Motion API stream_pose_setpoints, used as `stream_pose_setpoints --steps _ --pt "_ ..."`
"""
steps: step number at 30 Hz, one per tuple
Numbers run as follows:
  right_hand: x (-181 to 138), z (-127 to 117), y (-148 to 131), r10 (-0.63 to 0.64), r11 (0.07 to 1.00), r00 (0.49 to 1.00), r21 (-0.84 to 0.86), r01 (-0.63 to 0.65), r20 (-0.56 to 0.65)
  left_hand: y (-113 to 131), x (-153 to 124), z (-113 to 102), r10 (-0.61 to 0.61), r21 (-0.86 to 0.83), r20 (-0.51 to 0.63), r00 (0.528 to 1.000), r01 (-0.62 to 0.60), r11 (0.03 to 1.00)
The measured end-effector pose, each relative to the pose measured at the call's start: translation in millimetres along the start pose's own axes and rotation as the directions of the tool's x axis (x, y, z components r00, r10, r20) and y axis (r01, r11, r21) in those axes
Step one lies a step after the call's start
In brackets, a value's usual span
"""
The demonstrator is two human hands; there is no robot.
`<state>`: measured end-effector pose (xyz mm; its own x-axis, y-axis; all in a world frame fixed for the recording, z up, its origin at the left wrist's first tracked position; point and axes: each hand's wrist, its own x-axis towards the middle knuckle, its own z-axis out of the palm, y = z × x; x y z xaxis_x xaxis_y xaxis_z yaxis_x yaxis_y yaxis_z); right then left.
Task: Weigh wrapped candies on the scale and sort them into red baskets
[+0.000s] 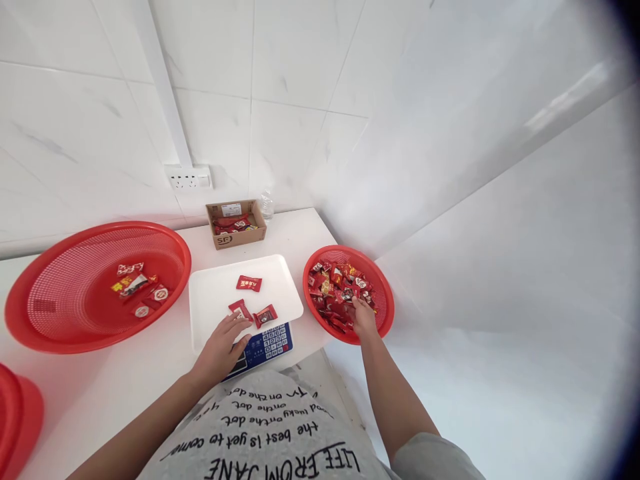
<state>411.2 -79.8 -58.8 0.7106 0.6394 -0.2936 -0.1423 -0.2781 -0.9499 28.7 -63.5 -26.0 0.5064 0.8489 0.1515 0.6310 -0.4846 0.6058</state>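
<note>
My left hand [223,348] rests over the near side of the white scale tray [213,283], its fingers stretched out. Its fingertips are at a red snack packet [241,311]; whether they touch it I cannot tell. Two more red packets lie on the tray, one [265,315] to the right and another [249,283] farther back. My right hand [365,317] reaches into the round red basket [386,293] on the right, which holds many small wrapped packets [337,283]. Its fingers are bent together around a red packet at the top of the pile, partly hidden.
The blue scale keypad [274,341] shows in front of the tray. A large red basket [60,283] with several packets stands left. A cardboard box [240,236] of packets and a clear plastic bottle [267,205] sit by the wall. Another red container [23,420] is at lower left.
</note>
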Motion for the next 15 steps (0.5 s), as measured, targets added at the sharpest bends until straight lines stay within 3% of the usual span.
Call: stream_pose_setpoints --steps 5,7,9,11,13,15 --pt "-25 5 -25 0.104 0.976 0.99 0.183 -0.12 0.094 9 -1 -6 -0.084 -0.123 0.057 0.995 0.091 0.988" --pt "-45 11 -37 0.124 0.936 0.958 0.29 -0.199 0.257 17 0 -9 -0.14 -0.23 0.099 0.985 0.16 0.96" --pt "-70 21 -47 0.113 0.89 0.889 0.352 -0.289 0.444 29 3 -12 -0.209 -0.379 0.158 0.965 0.255 0.89" --pt "-95 35 -54 0.093 0.891 0.802 0.31 -0.331 0.59 44 7 -15 -0.273 -0.569 0.26 0.926 0.375 0.732" --pt "-118 49 -57 0.094 0.913 0.697 0.217 -0.345 0.711 59 11 -16 -0.281 -0.739 0.391 0.876 0.481 0.472" --pt "-136 61 -56 0.116 0.949 0.559 0.074 -0.307 0.821 70 13 -16 -0.243 -0.817 0.48 0.843 0.53 0.226"
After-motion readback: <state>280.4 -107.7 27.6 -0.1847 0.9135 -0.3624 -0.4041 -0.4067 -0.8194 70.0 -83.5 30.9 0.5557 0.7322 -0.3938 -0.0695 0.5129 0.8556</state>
